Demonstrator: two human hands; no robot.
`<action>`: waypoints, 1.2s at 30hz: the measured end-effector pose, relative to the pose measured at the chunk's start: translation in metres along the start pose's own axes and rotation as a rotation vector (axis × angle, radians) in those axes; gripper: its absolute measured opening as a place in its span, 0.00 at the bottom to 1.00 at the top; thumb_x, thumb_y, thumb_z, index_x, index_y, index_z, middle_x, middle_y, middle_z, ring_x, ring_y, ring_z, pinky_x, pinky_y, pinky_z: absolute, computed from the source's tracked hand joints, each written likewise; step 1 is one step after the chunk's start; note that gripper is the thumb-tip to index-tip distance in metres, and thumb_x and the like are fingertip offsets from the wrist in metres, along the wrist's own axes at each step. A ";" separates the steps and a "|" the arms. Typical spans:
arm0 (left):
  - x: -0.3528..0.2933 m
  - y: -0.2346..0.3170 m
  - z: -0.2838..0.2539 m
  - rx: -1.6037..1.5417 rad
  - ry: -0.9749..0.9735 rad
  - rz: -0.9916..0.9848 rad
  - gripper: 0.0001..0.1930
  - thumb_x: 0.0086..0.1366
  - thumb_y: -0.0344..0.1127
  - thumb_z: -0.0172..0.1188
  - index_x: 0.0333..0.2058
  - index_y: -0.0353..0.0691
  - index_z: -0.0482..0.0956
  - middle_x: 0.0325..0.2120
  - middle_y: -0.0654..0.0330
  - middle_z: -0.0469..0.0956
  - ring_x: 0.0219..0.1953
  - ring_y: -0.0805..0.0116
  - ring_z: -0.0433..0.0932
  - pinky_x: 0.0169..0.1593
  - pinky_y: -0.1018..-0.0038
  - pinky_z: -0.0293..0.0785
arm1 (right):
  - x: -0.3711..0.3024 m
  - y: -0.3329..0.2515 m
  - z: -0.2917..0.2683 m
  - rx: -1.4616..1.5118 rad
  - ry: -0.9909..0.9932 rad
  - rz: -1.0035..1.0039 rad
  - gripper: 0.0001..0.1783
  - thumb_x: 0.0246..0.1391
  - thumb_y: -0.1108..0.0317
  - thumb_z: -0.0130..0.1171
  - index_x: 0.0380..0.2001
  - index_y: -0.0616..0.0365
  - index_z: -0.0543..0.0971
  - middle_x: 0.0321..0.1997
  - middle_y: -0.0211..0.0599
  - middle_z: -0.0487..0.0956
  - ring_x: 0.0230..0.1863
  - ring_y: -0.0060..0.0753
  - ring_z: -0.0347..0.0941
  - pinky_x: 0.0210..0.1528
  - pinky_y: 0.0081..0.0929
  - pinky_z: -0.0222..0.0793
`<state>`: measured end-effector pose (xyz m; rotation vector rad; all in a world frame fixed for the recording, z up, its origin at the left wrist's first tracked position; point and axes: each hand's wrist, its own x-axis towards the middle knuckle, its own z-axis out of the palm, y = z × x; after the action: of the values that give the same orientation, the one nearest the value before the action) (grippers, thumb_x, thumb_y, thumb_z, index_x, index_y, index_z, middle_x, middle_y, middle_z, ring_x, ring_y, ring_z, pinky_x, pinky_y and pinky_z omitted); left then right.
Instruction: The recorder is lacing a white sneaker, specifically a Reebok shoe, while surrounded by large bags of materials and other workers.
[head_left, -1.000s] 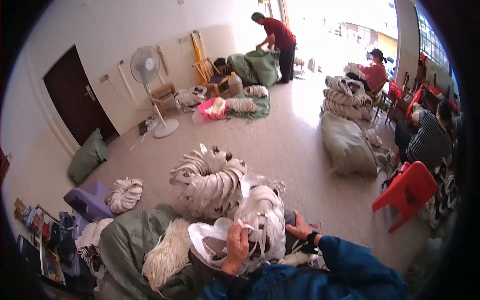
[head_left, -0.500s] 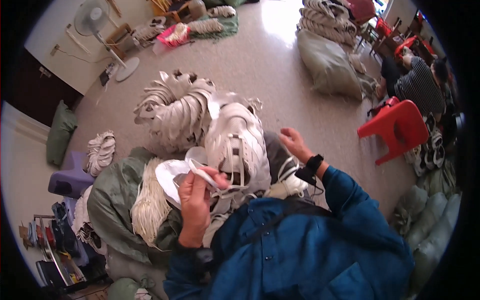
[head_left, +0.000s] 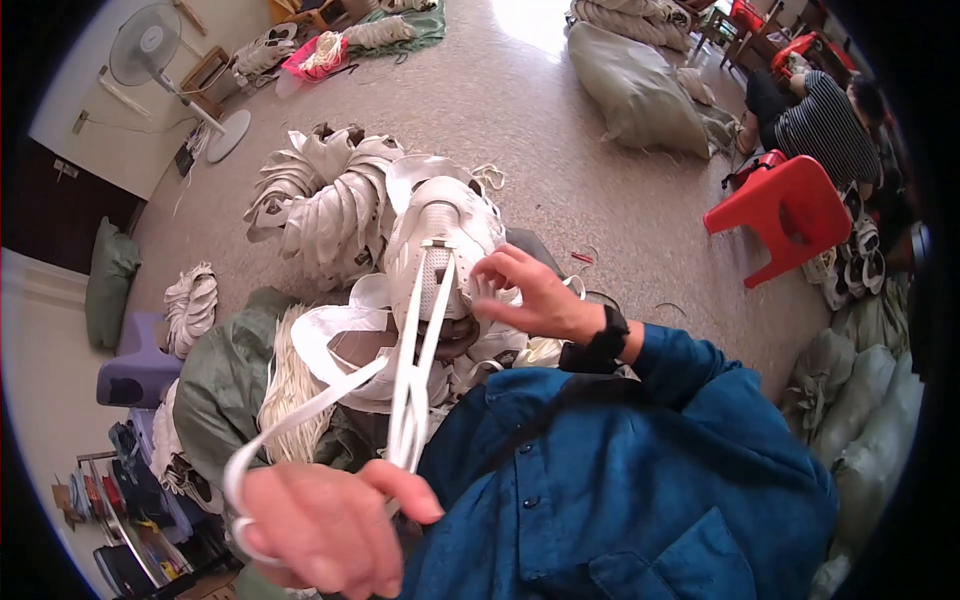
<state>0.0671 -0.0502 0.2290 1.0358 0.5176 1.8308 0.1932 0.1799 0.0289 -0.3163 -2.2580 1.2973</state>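
White shoelaces (head_left: 408,400) run from a pale shoe upper (head_left: 443,215) down toward my left hand (head_left: 325,525). The hand is closed on them low in front of my body, blurred by motion, with one lace looping round its outer side. My right hand (head_left: 540,300) hovers at the right side of the upper, fingers curled but apart, with nothing seen in them. Whether its fingertips touch the upper I cannot tell. The upper belongs to a stack of similar pieces in front of me, and a white flap (head_left: 335,335) hangs to its left.
A bundle of cream laces (head_left: 295,385) lies on a green sack (head_left: 220,370) at my left. Beyond are a coiled pile of stacked uppers (head_left: 330,205) and a standing fan (head_left: 145,45). Rightward are a red stool (head_left: 785,210), a seated person (head_left: 825,125) and a full sack (head_left: 635,90).
My left hand has come down toward my body, drawing the laces out long. My right hand has moved left to the side of the upper. The view has shifted slightly.
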 end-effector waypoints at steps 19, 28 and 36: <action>0.040 -0.010 0.024 0.115 -0.117 0.053 0.11 0.75 0.33 0.41 0.32 0.41 0.70 0.15 0.58 0.73 0.18 0.65 0.73 0.47 0.59 0.67 | 0.012 -0.011 0.009 -0.159 0.064 -0.115 0.20 0.59 0.69 0.55 0.55 0.56 0.71 0.37 0.48 0.76 0.35 0.54 0.77 0.39 0.42 0.73; 0.084 0.002 0.019 0.364 -0.368 -0.044 0.14 0.78 0.39 0.39 0.35 0.46 0.71 0.21 0.63 0.76 0.25 0.65 0.77 0.61 0.52 0.64 | 0.047 -0.019 0.011 -0.066 -0.084 -0.189 0.19 0.57 0.70 0.55 0.52 0.56 0.74 0.37 0.49 0.79 0.39 0.56 0.77 0.42 0.46 0.72; 0.078 -0.006 -0.063 0.964 0.360 0.074 0.16 0.77 0.42 0.42 0.35 0.40 0.73 0.14 0.68 0.65 0.17 0.78 0.62 0.37 0.69 0.74 | 0.019 -0.008 0.009 -0.065 -0.042 -0.300 0.07 0.55 0.72 0.57 0.37 0.61 0.77 0.38 0.44 0.74 0.41 0.51 0.75 0.42 0.41 0.72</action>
<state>0.0023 0.0265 0.2234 1.3287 1.7043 1.8432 0.1729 0.1773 0.0380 0.0289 -2.2797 1.0854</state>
